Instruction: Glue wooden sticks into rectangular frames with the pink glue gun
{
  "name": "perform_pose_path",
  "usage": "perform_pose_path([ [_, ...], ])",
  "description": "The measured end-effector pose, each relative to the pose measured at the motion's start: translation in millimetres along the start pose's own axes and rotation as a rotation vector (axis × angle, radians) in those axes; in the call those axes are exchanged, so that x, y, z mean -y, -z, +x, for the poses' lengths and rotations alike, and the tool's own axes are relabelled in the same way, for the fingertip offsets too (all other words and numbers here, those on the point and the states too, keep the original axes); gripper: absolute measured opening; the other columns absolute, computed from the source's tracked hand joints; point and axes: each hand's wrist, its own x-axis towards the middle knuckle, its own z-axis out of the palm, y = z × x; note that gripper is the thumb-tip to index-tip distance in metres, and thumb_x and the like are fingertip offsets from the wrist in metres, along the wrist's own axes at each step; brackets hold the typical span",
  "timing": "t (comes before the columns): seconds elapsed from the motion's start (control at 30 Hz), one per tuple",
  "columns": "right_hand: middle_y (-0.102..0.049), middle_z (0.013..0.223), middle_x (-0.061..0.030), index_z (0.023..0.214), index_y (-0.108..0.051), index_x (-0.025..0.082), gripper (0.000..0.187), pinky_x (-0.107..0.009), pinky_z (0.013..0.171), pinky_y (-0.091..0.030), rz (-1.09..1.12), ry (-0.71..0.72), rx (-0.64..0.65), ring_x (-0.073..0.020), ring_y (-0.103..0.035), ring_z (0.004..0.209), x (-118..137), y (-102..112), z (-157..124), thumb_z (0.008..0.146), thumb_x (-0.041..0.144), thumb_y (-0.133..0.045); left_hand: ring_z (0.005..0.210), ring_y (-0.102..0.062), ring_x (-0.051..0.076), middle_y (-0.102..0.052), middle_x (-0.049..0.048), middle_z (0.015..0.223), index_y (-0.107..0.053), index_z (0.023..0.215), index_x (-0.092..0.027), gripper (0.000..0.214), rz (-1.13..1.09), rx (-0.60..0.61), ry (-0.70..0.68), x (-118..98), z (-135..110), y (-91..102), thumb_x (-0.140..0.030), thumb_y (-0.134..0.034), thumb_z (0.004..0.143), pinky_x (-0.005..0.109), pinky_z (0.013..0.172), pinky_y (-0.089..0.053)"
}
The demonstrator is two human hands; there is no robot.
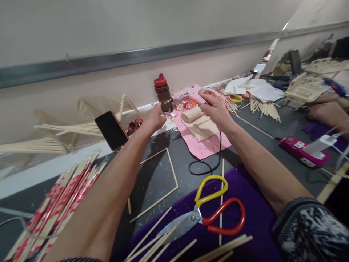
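My right hand (214, 109) is wrapped round a pink glue gun (194, 95) above a pink sheet, with a black cord (220, 145) hanging below. My left hand (155, 119) reaches to the foot of a dark bottle with a red lid (163, 94). Its fingers are closed, and what they pinch, if anything, is too small to make out. Between the hands, a rolled piece of tan paper (192, 114) rests on the pink sheet (200, 151). Nearer me, thin wooden sticks (172, 167) form an angular outline on the dark table.
Scissors (193, 218) with yellow and red handles lie on purple cloth among loose sticks. Packed sticks (60, 203), a leaning phone (111, 131) and stick structures (73, 127) are at left. At right are a magenta power strip (302, 151) and another person's hand (328, 114).
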Motion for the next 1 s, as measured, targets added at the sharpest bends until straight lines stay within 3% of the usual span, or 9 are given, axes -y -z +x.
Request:
perform_pose_path([
  [0.13,-0.055,0.071,0.0029,0.089,-0.061,0.017,0.016,-0.023,0.057,-0.041,0.343,-0.094,0.065,-0.0085,-0.047,0.061,10.7,-5.8,-4.3,0.073,0.02,-0.058,0.066,-0.065,0.016,-0.071,0.0061,0.093,-0.065,0.108,-0.017,0.035,-0.069,0.119,-0.025,0.9,-34.8,0.6,-0.029,-0.053,0.078,0.024,0.056,-0.048],
  [0.23,-0.051,0.063,0.0039,0.075,-0.054,0.017,0.01,-0.021,0.05,-0.039,0.474,-0.204,0.102,-0.0072,-0.046,0.055,24.4,-9.9,-10.6,0.07,0.021,-0.061,0.068,-0.066,0.015,-0.072,0.004,0.088,-0.067,0.104,-0.017,0.035,-0.156,0.205,-0.091,-6.6,-73.0,4.1,-0.034,-0.054,0.077,0.023,0.061,-0.05],
  [0.3,-0.054,0.065,0.0022,0.077,-0.052,0.018,0.012,-0.022,0.046,-0.039,0.523,-0.265,0.162,-0.0083,-0.049,0.054,34.6,-11.7,-15.3,0.071,0.024,-0.061,0.068,-0.066,0.016,-0.073,0.0028,0.084,-0.069,0.103,-0.019,0.035,-0.149,0.238,-0.098,-10.5,-99.3,10.8,-0.037,-0.054,0.077,0.024,0.063,-0.05],
  [0.5,-0.05,0.058,0.0027,0.072,-0.049,0.021,0.01,-0.022,0.037,-0.029,0.551,-0.339,0.282,-0.0076,-0.038,0.044,58.4,-16.4,-22.7,0.068,0.019,-0.057,0.068,-0.066,0.017,-0.072,0.0031,0.077,-0.069,0.101,-0.02,0.037,-0.23,0.132,0.013,7.6,-167.6,47.0,-0.044,-0.055,0.077,0.024,0.055,-0.048],
  [0.63,-0.058,0.072,-0.0029,0.083,-0.055,0.018,0.015,-0.024,0.043,-0.037,0.627,-0.361,0.382,-0.0109,-0.048,0.054,63.6,-22.1,-24.8,0.068,0.018,-0.051,0.069,-0.066,0.017,-0.073,0.0043,0.085,-0.069,0.101,-0.021,0.038,-0.286,0.053,0.163,30.9,-204.5,61.8,-0.047,-0.057,0.076,0.024,0.054,-0.048],
  [0.87,-0.065,0.096,-0.009,0.1,-0.06,0.015,0.027,-0.025,0.058,-0.047,0.765,-0.337,0.63,-0.0156,-0.06,0.078,67.0,-30.9,-41.4,0.076,0.027,-0.061,0.069,-0.066,0.017,-0.072,0.0024,0.079,-0.068,0.101,-0.021,0.037,-0.178,0.029,0.248,62.0,-238.9,67.5,-0.046,-0.052,0.079,0.025,0.057,-0.048],
  [1.0,-0.066,0.102,-0.0103,0.103,-0.058,0.016,0.031,-0.023,0.054,-0.045,0.721,-0.355,0.788,-0.0156,-0.062,0.077,69.5,-41.8,-54.7,0.08,0.036,-0.062,0.081,-0.066,0.019,-0.072,0.0029,0.093,-0.068,0.1,-0.022,0.033,0.063,0.015,0.155,72.5,-241.2,59.5,-0.039,-0.047,0.083,0.029,0.074,-0.049],
])
